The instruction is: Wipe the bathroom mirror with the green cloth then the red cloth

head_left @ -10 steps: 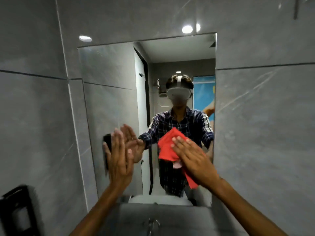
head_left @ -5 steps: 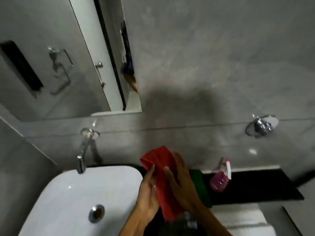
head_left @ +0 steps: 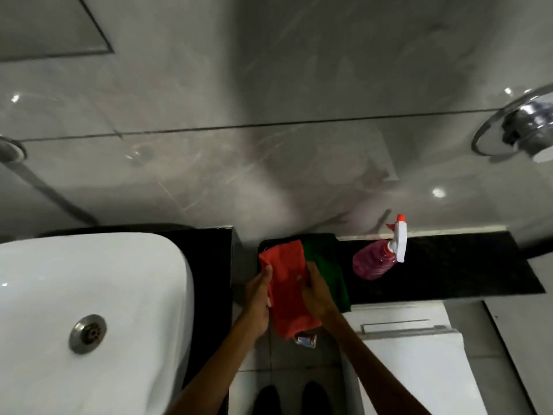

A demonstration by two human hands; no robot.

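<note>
I hold the red cloth (head_left: 288, 287) between both hands, low over the black ledge (head_left: 449, 265). My left hand (head_left: 258, 296) grips its left edge and my right hand (head_left: 317, 292) grips its right side. The green cloth (head_left: 327, 266) lies on the ledge just behind and to the right of the red one, partly covered by it. Only the lower right corner of the mirror (head_left: 45, 25) shows, at the top left.
A pink spray bottle (head_left: 378, 256) with a white trigger lies on the ledge right of the cloths. A white basin (head_left: 89, 310) fills the lower left. A white toilet tank (head_left: 410, 339) sits below the ledge. A chrome wall fitting (head_left: 520, 127) is at right.
My view dropped from the mirror to the ledge. The red cloth came off the mirror, both hands took hold of it, and it now sits lower over the ledge beside the green cloth.
</note>
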